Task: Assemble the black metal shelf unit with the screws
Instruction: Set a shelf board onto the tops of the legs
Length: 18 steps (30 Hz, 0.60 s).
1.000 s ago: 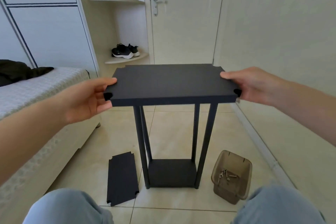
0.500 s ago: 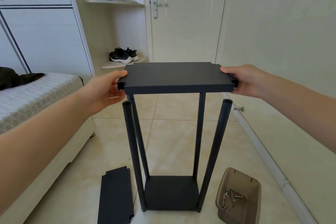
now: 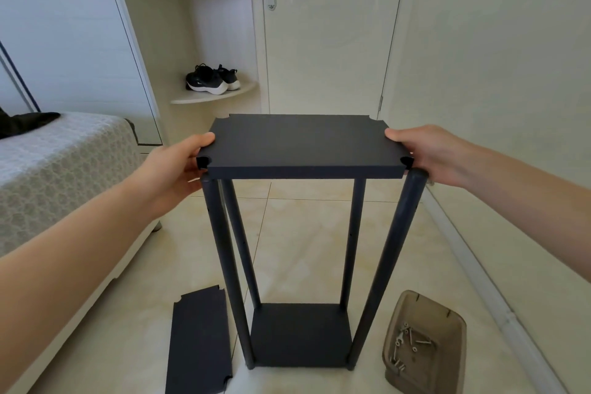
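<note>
Left hand (image 3: 177, 169), right hand (image 3: 432, 155) at panel (image 3: 303, 144) edges

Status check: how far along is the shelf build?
Done: the bottom panel looks fixed between four posts. In hand: left hand and right hand grip the top panel over the post tops; its near notches look not yet seated. Left: seat it, fit the spare panel lying on the floor, and drive screws from the tray.

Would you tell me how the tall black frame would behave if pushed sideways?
Probably tippy: the frame stands tall on a small bottom shelf. Its posts may sway, as their tops look splayed, unjoined. It may slide on the glossy tiles.
</note>
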Motion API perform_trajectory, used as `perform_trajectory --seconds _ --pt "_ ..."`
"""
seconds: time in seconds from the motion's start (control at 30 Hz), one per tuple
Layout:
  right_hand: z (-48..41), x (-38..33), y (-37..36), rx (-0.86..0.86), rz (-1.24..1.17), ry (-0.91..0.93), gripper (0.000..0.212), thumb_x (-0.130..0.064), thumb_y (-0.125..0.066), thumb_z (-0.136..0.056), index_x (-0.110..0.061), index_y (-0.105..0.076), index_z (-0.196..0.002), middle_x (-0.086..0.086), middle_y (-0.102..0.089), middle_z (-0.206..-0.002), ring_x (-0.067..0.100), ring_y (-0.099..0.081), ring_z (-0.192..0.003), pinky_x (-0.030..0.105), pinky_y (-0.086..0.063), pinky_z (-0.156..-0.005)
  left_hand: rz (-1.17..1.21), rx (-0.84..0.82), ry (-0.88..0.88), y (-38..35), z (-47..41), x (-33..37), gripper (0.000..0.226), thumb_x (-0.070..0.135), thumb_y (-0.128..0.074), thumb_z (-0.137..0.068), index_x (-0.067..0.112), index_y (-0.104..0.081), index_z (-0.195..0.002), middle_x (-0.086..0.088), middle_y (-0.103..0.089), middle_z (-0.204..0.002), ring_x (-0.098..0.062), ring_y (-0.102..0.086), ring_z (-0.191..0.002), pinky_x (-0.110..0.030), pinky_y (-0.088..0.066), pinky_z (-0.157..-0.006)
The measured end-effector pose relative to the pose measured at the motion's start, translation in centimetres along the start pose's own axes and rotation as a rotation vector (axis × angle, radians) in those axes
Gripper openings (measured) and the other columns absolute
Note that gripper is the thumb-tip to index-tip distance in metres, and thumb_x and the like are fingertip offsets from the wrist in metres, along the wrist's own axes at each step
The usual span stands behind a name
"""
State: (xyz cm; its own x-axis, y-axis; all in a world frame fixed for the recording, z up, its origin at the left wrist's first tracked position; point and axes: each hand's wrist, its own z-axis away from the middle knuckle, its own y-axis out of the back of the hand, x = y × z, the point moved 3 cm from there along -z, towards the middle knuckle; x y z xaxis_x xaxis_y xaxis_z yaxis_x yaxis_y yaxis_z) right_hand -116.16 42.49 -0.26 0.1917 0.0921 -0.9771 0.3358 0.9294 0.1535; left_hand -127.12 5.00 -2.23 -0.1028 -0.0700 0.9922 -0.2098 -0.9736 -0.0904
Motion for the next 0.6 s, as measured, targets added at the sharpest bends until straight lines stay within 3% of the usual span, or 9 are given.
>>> perform_trajectory --seconds 0.13,0.27,0.37,0.53,0.6 --pt "-0.4 0.3 0.1 -0.006 -0.028 -0.012 0.035 -0.028 -0.062 -0.096 -0.004 -0.064 -0.121 0.007 -0.064 -0.11 0.023 -0.06 -0.091 0.027 -0.051 -0.065 0.008 -0.03 -0.002 -0.5 0.0 -0.1 0.036 0.036 -0.073 -0.089 0.01 -0.067 -0.113 -0.003 -0.075 -0.09 -0.012 -0.073 -0.073 -0.027 -0.059 -0.068" --pt "-0.7 0.7 0.5 -0.004 -0.071 -0.017 0.033 -0.026 -0.062 -0.096 -0.004 -0.063 -0.121 0.007 -0.064 -0.115 0.021 -0.062 -0.091 0.031 -0.048 -0.08 0.003 -0.015 0.004 -0.8 0.4 -0.5 0.035 0.032 -0.073 -0.09 0.008 -0.066 -0.115 -0.008 -0.076 -0.106 -0.018 -0.075 -0.088 -0.031 -0.062 -0.077" --pt "-0.6 1.0 0.6 -0.008 -0.114 -0.016 0.026 -0.023 -0.062 -0.097 -0.005 -0.063 -0.115 0.006 -0.068 -0.113 0.011 -0.073 -0.075 0.022 -0.056 -0.061 -0.014 -0.015 0.024 -1.0 0.8 -1.2 0.035 0.031 -0.07 -0.093 0.007 -0.067 -0.118 -0.013 -0.073 -0.119 -0.024 -0.072 -0.102 -0.039 -0.056 -0.094" --pt "-0.2 1.5 0.4 0.0 -0.135 -0.017 0.029 -0.024 -0.064 -0.095 -0.005 -0.063 -0.117 0.006 -0.07 -0.113 0.012 -0.074 -0.074 0.024 -0.057 -0.056 0.028 -0.012 0.03 -0.9 1.1 -1.6 0.036 0.032 -0.069 -0.093 0.008 -0.067 -0.12 -0.008 -0.076 -0.11 -0.016 -0.074 -0.083 -0.031 -0.06 -0.074" --pt "0.1 1.7 0.3 0.002 -0.131 -0.018 0.027 -0.024 -0.065 -0.094 -0.006 -0.065 -0.114 0.005 -0.071 -0.11 0.013 -0.074 -0.072 0.024 -0.055 -0.054 0.044 -0.027 0.037 -0.8 1.3 -1.8 0.037 0.033 -0.068 -0.094 0.01 -0.066 -0.123 -0.005 -0.076 -0.11 -0.014 -0.075 -0.083 -0.03 -0.059 -0.076"
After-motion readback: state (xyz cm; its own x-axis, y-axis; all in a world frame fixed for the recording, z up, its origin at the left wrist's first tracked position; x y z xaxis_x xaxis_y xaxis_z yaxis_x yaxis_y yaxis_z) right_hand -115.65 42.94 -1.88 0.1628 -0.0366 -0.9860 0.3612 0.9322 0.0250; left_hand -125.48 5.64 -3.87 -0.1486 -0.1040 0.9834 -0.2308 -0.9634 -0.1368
